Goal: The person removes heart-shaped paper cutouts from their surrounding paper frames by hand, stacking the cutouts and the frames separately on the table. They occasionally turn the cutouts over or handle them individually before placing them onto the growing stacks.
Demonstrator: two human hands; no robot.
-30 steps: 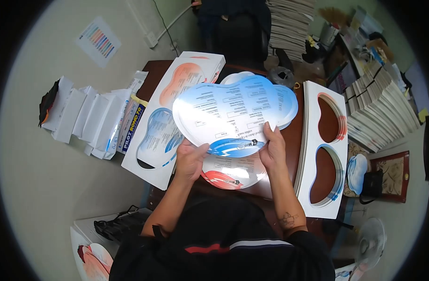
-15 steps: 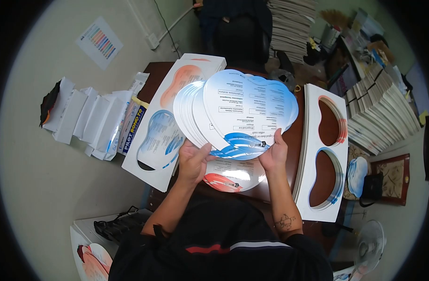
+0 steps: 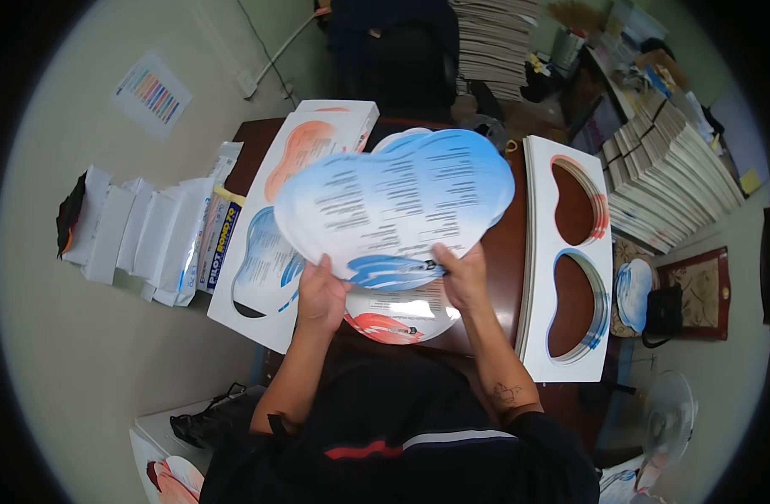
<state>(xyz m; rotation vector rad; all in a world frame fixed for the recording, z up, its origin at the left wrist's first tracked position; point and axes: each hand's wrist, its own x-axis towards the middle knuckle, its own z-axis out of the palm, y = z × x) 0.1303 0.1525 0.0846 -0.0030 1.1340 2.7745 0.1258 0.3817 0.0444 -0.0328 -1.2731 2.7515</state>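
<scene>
The person's right hand (image 3: 465, 277) is clamped on the lower right rim of the blue cloud-shaped printed cards (image 3: 393, 202), its thumb on the face and its other fingers hidden underneath. The left hand (image 3: 322, 294) closes on the lower left rim, thumb tip at the edge; how its fingers sit underneath cannot be seen. The cards are just beyond the fingers of both hands, face up above the table (image 3: 498, 277).

They look like thin, coated card: probably light, fairly stiff yet bendable, and slick enough for loose layers to slide over each other. The edges could crease under a hard pinch. The low rim on both sides, thumbs above and fingers below, seems a sound place to hold them.

Two hands are in view. One blue face shows in full; how many cards lie behind it cannot be told. One red-marked card (image 3: 402, 311) shows between the two hands, partly covered. Left of the left fingers lies a printed board (image 3: 263, 315) bearing two shapes, one orange and one blue. Right of the right fingers, well apart from them, is one stack of white cut-out boards (image 3: 540, 269) with two openings in the top board; its layers are too tight to count.
</scene>
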